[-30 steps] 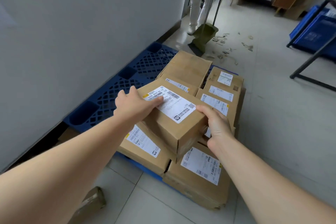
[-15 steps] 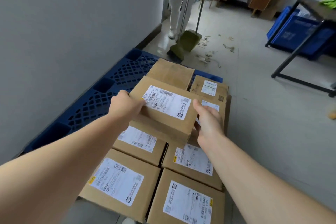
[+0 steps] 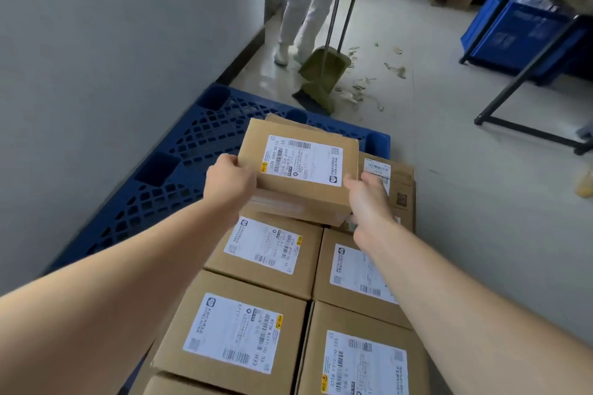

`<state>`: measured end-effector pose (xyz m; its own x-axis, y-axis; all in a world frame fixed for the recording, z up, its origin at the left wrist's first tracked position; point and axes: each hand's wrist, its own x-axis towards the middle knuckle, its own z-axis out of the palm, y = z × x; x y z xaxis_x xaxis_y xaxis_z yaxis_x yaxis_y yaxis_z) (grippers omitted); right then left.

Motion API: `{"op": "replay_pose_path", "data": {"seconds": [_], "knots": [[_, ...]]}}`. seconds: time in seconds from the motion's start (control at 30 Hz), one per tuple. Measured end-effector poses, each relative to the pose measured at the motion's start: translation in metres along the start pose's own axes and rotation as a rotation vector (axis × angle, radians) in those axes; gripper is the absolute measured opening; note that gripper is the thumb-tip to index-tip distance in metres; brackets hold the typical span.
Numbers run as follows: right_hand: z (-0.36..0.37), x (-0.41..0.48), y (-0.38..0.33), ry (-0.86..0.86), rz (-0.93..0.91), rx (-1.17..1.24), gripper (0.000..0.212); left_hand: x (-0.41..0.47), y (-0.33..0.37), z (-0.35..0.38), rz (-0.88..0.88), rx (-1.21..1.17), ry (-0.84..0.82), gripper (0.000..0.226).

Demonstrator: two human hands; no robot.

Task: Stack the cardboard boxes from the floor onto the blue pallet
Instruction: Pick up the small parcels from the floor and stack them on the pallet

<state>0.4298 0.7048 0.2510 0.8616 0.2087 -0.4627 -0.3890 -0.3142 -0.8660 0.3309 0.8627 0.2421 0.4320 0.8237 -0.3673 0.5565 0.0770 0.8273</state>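
Head view: the left hand (image 3: 229, 183) and right hand (image 3: 369, 199) clamp a labelled box (image 3: 298, 170) between them. The left hand curls round its left near edge. The right hand grips the right near corner, thumb up against the side. The fingers under the box are hidden, so I cannot tell how far they reach beneath it.

The box hangs in the air, tilted with its near edge low, just above the far end of the stack (image 3: 266, 247). That stack sits on the right part of the pallet (image 3: 199, 151), while the lattice by the wall (image 3: 96, 42) lies bare. Another box (image 3: 282, 120) peeks out behind the held one, and a fifth (image 3: 394, 179) sits just right of the right hand.

Risks, as I judge them:
- Setting the box down with fingers underneath could trap them against the lower layer.
- If it lands across the seam between two lower boxes or on an uneven neighbour, it may rock or slide off.
- The load crowds the pallet's right edge, so more height there could make it lean toward the floor.

Beyond the pallet a person (image 3: 305, 3) stands with a dustpan (image 3: 324, 74) near scattered scraps (image 3: 359, 86). A falling box could land near them.
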Motion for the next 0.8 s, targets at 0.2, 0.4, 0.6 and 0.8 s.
{"op": "replay_pose_path", "data": {"seconds": [0.2,0.4,0.6,0.8], "knots": [[0.014,0.036,0.007,0.003,0.088,0.040,0.051,0.034,0.002,0.021,0.028,0.045,-0.124,0.033],[0.023,0.059,0.029,-0.019,0.172,0.031,0.055,0.054,-0.014,0.032,-0.037,0.111,-0.177,0.021],[0.027,0.067,0.047,-0.006,0.229,-0.017,0.052,0.060,-0.024,0.037,-0.055,0.201,-0.197,0.035],[0.023,0.065,0.048,0.042,0.230,-0.056,0.044,0.052,-0.019,0.036,-0.079,0.213,-0.144,0.039]]}}
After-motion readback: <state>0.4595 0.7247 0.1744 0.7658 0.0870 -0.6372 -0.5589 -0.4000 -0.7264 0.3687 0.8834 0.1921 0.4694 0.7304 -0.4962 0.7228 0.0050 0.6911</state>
